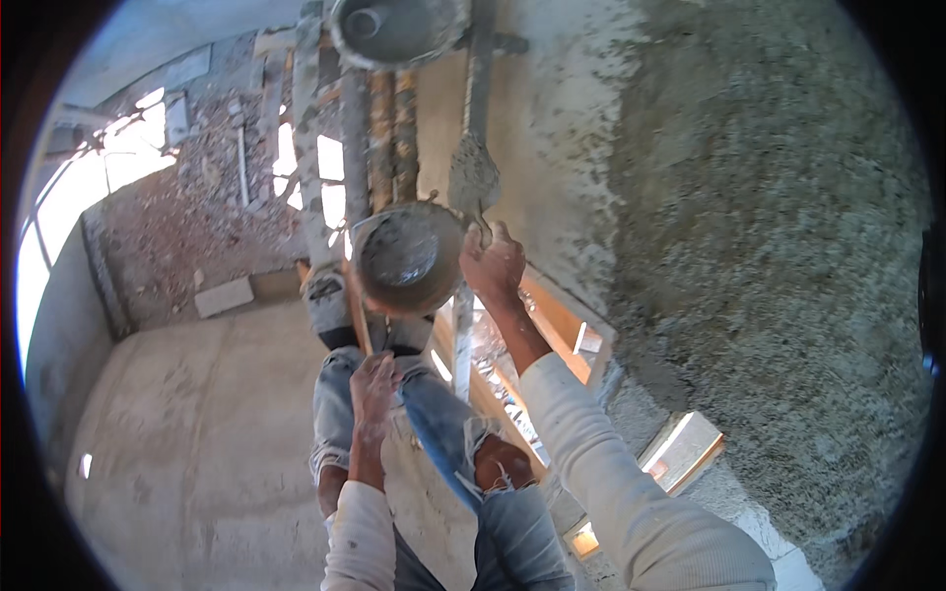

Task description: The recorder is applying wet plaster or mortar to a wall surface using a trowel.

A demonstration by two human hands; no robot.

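Observation:
My right hand (493,264) is closed round the handle of a trowel (475,175), whose pointed blade is coated with grey mortar. The blade points away from me, beside the wall. Just left of that hand stands a round pan (371,281) with wet grey mix inside. My left hand (374,389) is in front of my knees, its fingers curled in. A thin brown strip (356,307) runs up to its fingertips; whether the hand grips it is unclear. Farther off sits a second round pan (448,22) holding grey mix and a small round object.
Poles and planks (355,138) of a scaffold run away from me under the pans, with my shoes on them. Rough, wet-looking plaster (769,246) covers the wall at right. Far below lie a concrete floor (236,414) and rubble (212,212). Gaps show between the planks.

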